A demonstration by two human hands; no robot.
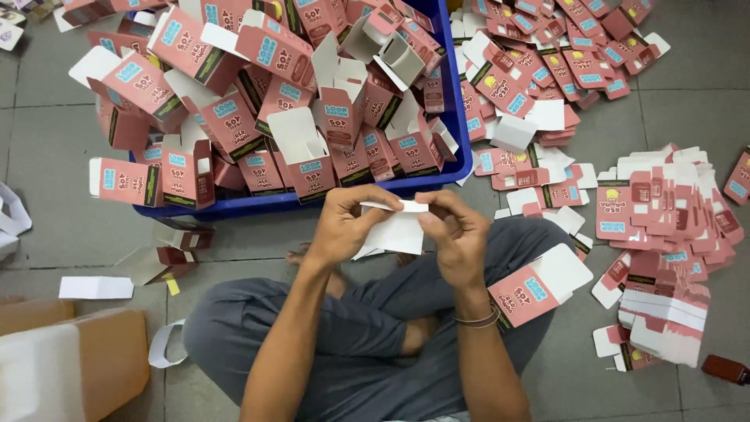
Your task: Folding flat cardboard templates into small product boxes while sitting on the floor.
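A small flat carton blank (397, 228), its white inner face turned up, is being held above the lap, just in front of the blue crate (457, 152). It is being pinched at its top edge by the left hand (345, 223) and the right hand (457, 234), both closed narrowly on the card with fingertips nearly meeting, apparently so that a flap can be bent along its crease. The crate is being kept within arm's reach and is heaped with pink folded-up cartons (273, 101), flaps open. To the right, flat unfolded blanks (664, 227) are being kept in loose stacks on the tiled floor (47, 148), close beside the right knee. One erected pink carton (539, 289) is lying against the right forearm. A brown cardboard box (94, 359) is standing at the lower left.
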